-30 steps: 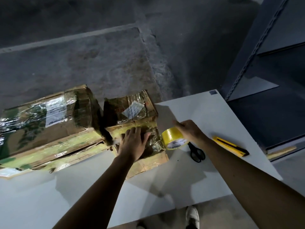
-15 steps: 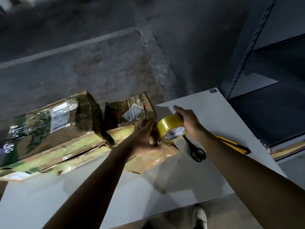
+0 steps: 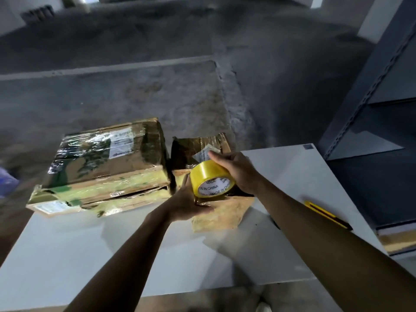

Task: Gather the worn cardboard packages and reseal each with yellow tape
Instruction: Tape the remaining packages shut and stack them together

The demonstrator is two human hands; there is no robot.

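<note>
Dim, grainy light throughout; the white table (image 3: 292,174) is brightest, with soft shadows across its near half. Glare glints off the plastic wrap on the large package (image 3: 96,163). The yellow tape roll (image 3: 209,176) is sharp, its print readable; the left edge smears, and the right shelf (image 3: 364,145) leans.

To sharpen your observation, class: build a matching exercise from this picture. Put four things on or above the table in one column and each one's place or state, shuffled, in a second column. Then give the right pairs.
Things
1. tape roll
2. large package
3. small package
4. utility knife

Places or states
A. lies near the right edge of the table, untouched
B. partly hidden by the roll, right of the other package
C. gripped by the right hand
D. at the table's far left, white label on top

Pairs: 1-C, 2-D, 3-B, 4-A
</note>
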